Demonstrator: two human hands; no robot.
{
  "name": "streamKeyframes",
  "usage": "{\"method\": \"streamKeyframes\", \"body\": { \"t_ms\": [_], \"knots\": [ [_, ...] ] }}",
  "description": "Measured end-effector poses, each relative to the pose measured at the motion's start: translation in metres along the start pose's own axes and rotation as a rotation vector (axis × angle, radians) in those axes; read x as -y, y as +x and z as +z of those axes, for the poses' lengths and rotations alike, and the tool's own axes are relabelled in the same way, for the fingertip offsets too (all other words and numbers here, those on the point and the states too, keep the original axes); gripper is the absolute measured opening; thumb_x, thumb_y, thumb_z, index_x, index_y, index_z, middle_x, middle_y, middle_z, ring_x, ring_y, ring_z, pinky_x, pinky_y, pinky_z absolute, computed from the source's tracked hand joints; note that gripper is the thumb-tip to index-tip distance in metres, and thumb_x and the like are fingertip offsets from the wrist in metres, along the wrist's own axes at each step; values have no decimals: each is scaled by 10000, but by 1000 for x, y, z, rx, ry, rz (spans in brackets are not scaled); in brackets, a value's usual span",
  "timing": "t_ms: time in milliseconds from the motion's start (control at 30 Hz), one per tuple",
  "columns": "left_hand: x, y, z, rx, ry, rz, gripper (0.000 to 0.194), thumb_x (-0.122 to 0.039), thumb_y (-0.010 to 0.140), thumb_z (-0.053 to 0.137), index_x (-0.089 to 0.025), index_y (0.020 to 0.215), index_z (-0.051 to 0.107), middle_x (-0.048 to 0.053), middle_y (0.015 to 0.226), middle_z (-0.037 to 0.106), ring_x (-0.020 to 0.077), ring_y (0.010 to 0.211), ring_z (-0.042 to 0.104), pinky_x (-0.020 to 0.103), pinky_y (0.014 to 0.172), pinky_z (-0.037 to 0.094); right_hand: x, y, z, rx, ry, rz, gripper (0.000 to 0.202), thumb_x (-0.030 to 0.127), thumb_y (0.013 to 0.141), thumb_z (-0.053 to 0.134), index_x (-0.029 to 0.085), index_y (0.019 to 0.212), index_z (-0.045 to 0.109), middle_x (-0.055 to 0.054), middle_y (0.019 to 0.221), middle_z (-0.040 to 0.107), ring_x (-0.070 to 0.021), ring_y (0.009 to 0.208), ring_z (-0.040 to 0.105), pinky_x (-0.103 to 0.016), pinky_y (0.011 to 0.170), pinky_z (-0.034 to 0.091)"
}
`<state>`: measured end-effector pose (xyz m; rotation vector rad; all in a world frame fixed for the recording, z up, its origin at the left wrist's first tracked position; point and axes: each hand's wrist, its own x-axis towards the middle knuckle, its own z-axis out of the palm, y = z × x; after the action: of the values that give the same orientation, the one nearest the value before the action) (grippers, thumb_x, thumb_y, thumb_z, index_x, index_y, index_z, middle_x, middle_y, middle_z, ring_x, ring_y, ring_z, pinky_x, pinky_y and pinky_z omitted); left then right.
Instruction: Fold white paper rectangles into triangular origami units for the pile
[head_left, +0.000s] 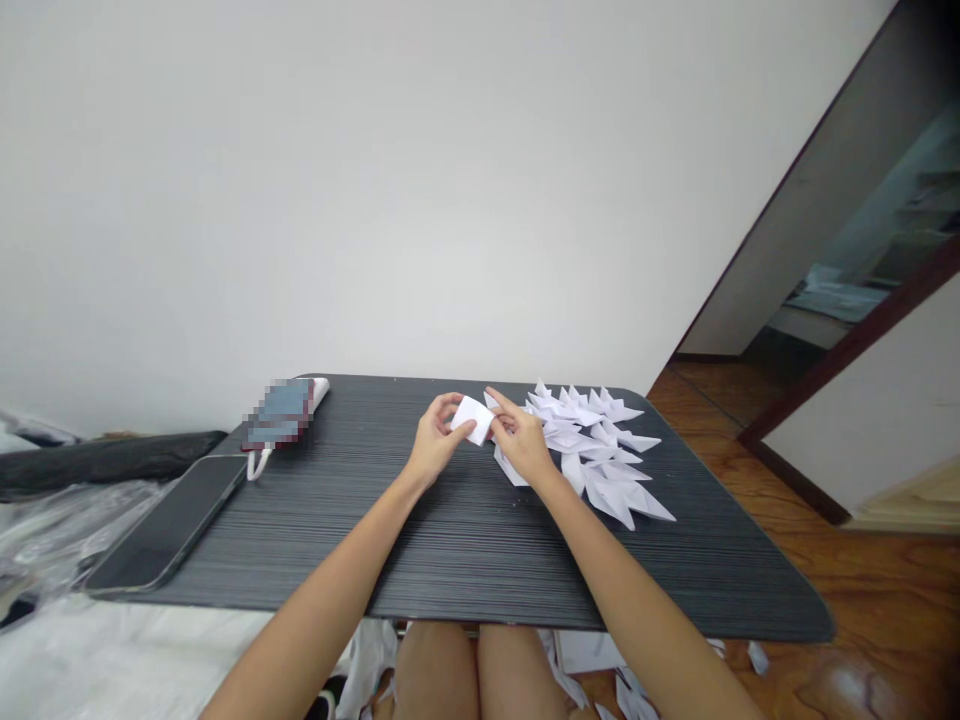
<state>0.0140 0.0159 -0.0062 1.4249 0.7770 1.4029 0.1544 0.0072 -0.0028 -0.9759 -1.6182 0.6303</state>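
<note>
A small folded piece of white paper (472,418) is held up over the middle of the dark table (322,540). My left hand (435,436) grips its left side between thumb and fingers. At its right edge, my right hand (521,438) pinches the paper, with the index finger stretched out past it. Just right of and partly behind my right hand lies a spread of several pointed, folded white paper pieces (600,455).
A dark-screened phone (169,525) lies at the table's left edge. Behind it another device (281,412) with a white cable (259,463) leans up, its screen blurred. A white wall (450,200) rises behind the table. Paper scraps (634,695) are on the floor below.
</note>
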Motion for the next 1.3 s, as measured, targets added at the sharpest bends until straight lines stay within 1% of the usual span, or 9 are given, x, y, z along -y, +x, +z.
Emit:
{"method": "streamKeyframes", "body": {
  "t_ms": [133, 267, 333, 467, 567, 700, 867, 1000, 1300],
  "knots": [
    [1, -3, 1, 44, 92, -2, 320, -282, 650, 627, -124, 920, 557, 56, 891, 592, 144, 759, 556, 227, 630, 464, 1, 1, -4, 31, -104, -68, 343, 101, 696, 422, 192, 947, 637, -43, 833, 647, -142, 688, 564, -261, 617, 436],
    [-4, -4, 0, 32, 196, -20, 233, -329, 699, 568, -110, 773, 595, 24, 721, 592, 113, 609, 541, 206, 554, 434, 6, 0, -8, 109, -79, -39, 318, 103, 711, 413, 183, 895, 660, 4, 533, 578, -109, 511, 511, -231, 532, 396],
    [-9, -5, -1, 23, 216, -2, 224, -330, 704, 561, -112, 741, 595, 11, 685, 577, 101, 574, 529, 196, 531, 419, 8, 0, -10, 136, -17, 7, 301, 122, 715, 430, 161, 913, 653, 21, 460, 522, -89, 435, 458, -219, 485, 370],
    [-14, -7, 1, -74, 216, 56, 196, -317, 701, 565, -123, 719, 578, -3, 674, 553, 87, 553, 520, 185, 515, 411, 11, 2, -13, 205, 190, 161, 322, 238, 747, 460, 106, 1007, 597, 17, 464, 527, -71, 403, 423, -207, 443, 343],
    [-15, -10, 5, -101, 230, 86, 187, -315, 700, 564, -129, 712, 570, -5, 669, 542, 88, 550, 521, 185, 505, 409, 15, 4, -13, 216, 232, 230, 343, 319, 730, 506, 90, 965, 607, 12, 467, 529, -65, 392, 413, -199, 417, 317],
    [-13, -12, 8, -51, 245, 115, 173, -305, 706, 559, -133, 717, 572, 3, 693, 544, 93, 583, 533, 189, 530, 417, 19, 4, -12, 161, 266, 241, 295, 335, 664, 588, 90, 820, 636, 21, 449, 498, -73, 399, 436, -196, 403, 306],
    [-12, -12, 7, -65, 229, 69, 181, -312, 693, 573, -132, 710, 569, -2, 691, 551, 80, 550, 523, 175, 495, 399, 19, 3, -11, 148, 269, 235, 271, 349, 673, 581, 95, 759, 621, 47, 382, 442, -61, 349, 383, -199, 391, 302],
    [-13, -12, 7, -87, 260, 46, 214, -339, 708, 552, -126, 691, 570, -12, 632, 540, 61, 472, 485, 160, 414, 363, 18, 2, -9, 187, 229, 233, 295, 372, 679, 568, 103, 794, 602, 43, 412, 471, -63, 326, 400, -191, 364, 291],
    [-14, -15, 10, -48, 199, -46, 261, -385, 728, 520, -133, 669, 549, -24, 504, 531, 108, 381, 527, 197, 330, 412, 25, 0, -9, 303, 171, 241, 286, 381, 739, 492, 108, 730, 580, 51, 344, 464, -72, 296, 415, -184, 384, 319]
  ]
}}
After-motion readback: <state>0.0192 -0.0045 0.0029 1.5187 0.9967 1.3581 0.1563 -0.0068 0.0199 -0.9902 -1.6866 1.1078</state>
